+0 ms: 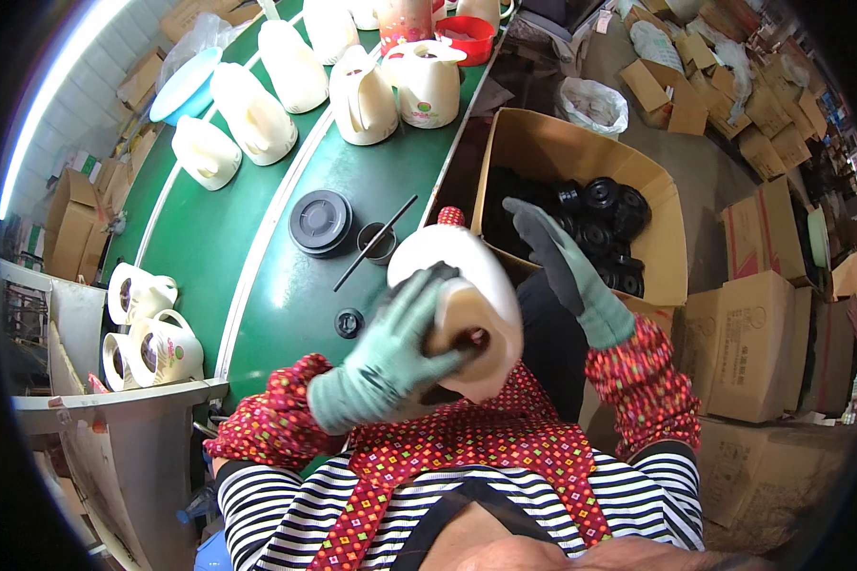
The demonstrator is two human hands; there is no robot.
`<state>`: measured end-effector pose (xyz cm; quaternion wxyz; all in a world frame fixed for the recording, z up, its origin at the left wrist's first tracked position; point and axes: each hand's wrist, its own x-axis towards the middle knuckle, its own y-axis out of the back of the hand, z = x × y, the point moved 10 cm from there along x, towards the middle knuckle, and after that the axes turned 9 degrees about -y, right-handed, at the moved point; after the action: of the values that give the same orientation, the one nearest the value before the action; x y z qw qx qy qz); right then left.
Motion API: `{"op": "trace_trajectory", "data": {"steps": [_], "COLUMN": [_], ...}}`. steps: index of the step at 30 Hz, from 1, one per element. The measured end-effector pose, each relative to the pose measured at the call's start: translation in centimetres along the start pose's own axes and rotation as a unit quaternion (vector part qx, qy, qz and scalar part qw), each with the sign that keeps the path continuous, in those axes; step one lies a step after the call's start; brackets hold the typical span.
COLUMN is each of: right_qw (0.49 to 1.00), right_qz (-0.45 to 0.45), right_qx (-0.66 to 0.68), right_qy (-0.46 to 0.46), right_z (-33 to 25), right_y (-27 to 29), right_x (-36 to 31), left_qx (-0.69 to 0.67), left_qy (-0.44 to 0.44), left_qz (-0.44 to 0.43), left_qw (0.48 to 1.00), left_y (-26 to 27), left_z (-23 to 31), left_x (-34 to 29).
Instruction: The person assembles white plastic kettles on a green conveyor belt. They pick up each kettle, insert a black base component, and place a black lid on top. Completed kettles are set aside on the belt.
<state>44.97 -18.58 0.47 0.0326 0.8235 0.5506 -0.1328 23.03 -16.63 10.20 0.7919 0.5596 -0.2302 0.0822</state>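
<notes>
My left hand [400,347], in a green glove with dark fingertips, is closed around a cream plastic jug [493,276]. The jug is tilted over my lap, smeared by motion, and a round dark opening shows in it. My right hand [567,271], gloved the same way, is held up with its fingers stretched out and nothing in it. It hovers at the near left edge of a cardboard carton [671,252] full of black round plastic parts [595,224].
On the green table [257,314] lie a black disc [321,222], a black cup [379,246] with a dark rod [376,243] across it, and a small black cap [349,324]. Several cream jugs [362,100] stand at the back; others [165,347] stand at the left. Cartons [752,343] are stacked at the right.
</notes>
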Motion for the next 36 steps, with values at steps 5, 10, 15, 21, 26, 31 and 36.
{"op": "trace_trajectory", "data": {"steps": [5,10,15,21,26,31,36], "right_qw": [0.958,0.995,0.992,0.993,0.976,0.827,0.904], "right_qz": [-0.083,0.089,0.041,-0.04,-0.095,0.019,-0.065], "right_qx": [0.239,0.044,0.101,-0.044,-0.158,-0.401,-0.339], "right_qy": [-0.133,-0.014,0.061,0.1,0.117,0.393,0.251], "right_z": [6.1,8.3,11.1,5.2,2.4,-8.6,-4.3], "right_y": [0.7,7.2,6.7,3.5,3.2,1.0,1.5], "right_x": [4.6,1.9,-0.1,-0.6,0.6,3.7,9.3], "left_qx": [0.025,-0.122,0.092,-0.023,-0.359,-0.381,-0.402], "left_qy": [-0.128,-0.048,0.34,0.369,0.537,0.486,0.368], "left_qz": [-0.014,-0.033,-0.062,-0.11,0.111,-0.035,-0.24], "left_qw": [0.991,0.991,0.934,0.922,0.755,0.786,0.804], "left_y": [-5.8,-7.2,-7.7,-14.3,-10.9,-5.2,-4.5], "left_z": [4.4,-2.2,-19.3,-26.6,-23.7,-18.3,-15.2], "left_x": [0.8,-4.5,-12.3,-16.8,-11.1,0.9,8.8]}}
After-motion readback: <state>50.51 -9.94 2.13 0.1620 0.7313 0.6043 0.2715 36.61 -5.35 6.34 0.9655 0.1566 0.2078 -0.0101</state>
